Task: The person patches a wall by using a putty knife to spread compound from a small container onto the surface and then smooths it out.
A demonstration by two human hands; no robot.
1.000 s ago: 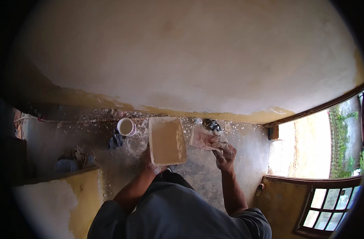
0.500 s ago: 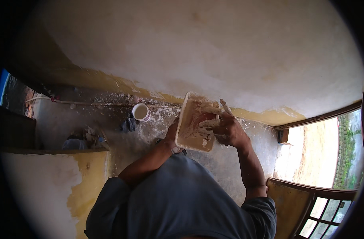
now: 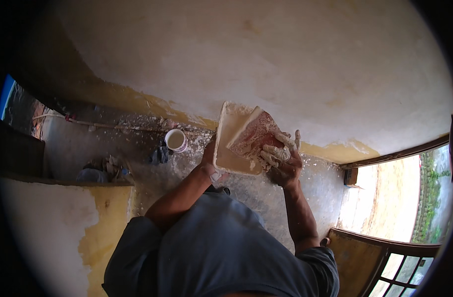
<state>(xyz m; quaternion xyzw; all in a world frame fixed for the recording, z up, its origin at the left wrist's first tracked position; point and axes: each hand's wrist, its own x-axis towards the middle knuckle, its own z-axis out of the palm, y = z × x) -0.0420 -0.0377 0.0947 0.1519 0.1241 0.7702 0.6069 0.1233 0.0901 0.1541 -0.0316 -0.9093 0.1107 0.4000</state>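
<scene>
My left hand [image 3: 210, 161] is wrapped round the left side of a rectangular plastic tub [image 3: 219, 143], its rim crusted with pale putty. Most of those fingers are hidden under and behind the tub. Watery beige putty coats the inside. In my right hand [image 3: 285, 159], smeared white with putty, is a flat reddish putty spreader [image 3: 257, 132]. It is tilted over the tub's right half, putty streaked across its face and along its edge. The spreader hides part of the tub's right wall.
A white bucket [image 3: 176, 141] stands on the floor beside a dark rag [image 3: 160, 153]. Beyond it, a pipe [image 3: 122, 128] runs along the foot of the patchily coated wall [image 3: 211, 59]. A low wall [image 3: 53, 218] is at left, a bright doorway [image 3: 385, 193] at right.
My right hand has raised the spreader, turning its putty-covered face into view above the tub. The tub has shifted slightly up and left with my left hand.
</scene>
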